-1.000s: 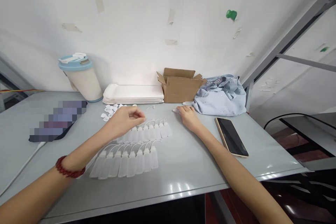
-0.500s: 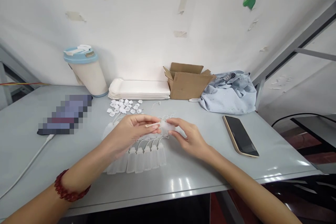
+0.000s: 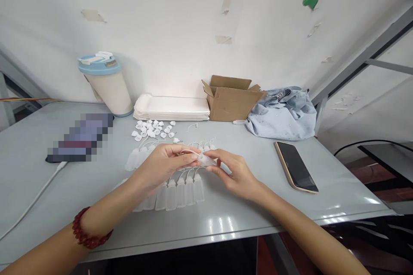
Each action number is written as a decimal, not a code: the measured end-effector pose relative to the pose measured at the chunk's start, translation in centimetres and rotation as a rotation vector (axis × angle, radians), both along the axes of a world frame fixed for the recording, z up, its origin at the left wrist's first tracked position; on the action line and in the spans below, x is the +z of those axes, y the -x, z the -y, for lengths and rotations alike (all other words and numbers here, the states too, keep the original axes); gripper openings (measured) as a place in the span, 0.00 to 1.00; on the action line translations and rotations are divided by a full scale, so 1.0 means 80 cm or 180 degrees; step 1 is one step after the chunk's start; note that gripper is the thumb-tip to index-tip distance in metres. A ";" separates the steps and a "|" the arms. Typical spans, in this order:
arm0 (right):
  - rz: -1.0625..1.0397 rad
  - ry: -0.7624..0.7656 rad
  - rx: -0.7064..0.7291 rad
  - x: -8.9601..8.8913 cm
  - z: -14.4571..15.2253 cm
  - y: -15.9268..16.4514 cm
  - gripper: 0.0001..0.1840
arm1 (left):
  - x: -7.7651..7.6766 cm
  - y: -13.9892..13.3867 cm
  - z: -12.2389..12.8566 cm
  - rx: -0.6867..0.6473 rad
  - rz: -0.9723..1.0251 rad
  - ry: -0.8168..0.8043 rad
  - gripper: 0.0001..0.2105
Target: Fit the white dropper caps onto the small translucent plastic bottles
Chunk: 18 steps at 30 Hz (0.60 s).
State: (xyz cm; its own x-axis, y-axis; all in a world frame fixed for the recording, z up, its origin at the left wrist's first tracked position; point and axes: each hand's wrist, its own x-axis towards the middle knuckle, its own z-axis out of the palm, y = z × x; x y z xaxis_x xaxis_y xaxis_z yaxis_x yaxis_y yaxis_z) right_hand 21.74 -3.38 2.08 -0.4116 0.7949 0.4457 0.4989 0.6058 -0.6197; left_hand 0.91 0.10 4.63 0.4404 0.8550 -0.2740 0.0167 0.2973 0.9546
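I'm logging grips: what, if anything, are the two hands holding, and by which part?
A small translucent bottle: the left hand pinches its neck end, beside a thin white tube, and the right hand holds its body.

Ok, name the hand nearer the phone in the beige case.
Right. The right hand is left of the phone, not touching it; the left hand is farther left.

Left hand, right hand near each other, pinching.

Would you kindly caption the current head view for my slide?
Left hand and right hand hold one bottle, white caps lying beyond.
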 end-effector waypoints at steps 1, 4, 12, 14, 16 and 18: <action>-0.0009 0.0003 0.0004 0.000 0.000 0.000 0.15 | -0.001 0.000 0.001 0.0001 -0.0003 -0.0013 0.10; -0.0033 -0.0024 0.0031 0.001 0.000 0.000 0.15 | -0.003 0.000 0.002 -0.0096 -0.0024 -0.0137 0.10; 0.0128 -0.0580 0.0117 -0.008 -0.004 -0.002 0.17 | 0.001 -0.007 0.010 -0.0240 -0.0729 -0.1494 0.11; 0.0254 -0.0732 0.0125 -0.010 -0.005 -0.002 0.19 | -0.001 -0.009 0.013 -0.0201 -0.1081 -0.1979 0.11; 0.0360 -0.0821 0.0128 -0.012 -0.005 -0.002 0.20 | -0.006 -0.010 0.016 -0.0192 -0.1382 -0.2433 0.12; 0.0433 -0.0896 0.0105 -0.012 -0.005 -0.002 0.21 | -0.011 -0.010 0.018 -0.0237 -0.1562 -0.2836 0.12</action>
State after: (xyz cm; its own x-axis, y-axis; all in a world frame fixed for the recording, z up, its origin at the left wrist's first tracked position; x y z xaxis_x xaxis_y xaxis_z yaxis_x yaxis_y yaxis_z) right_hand 21.87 -2.99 1.08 -0.5061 0.6334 0.5854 0.5429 0.7613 -0.3544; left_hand 1.74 -1.34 3.73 0.5112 0.8112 0.2839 0.4551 -0.5357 0.7112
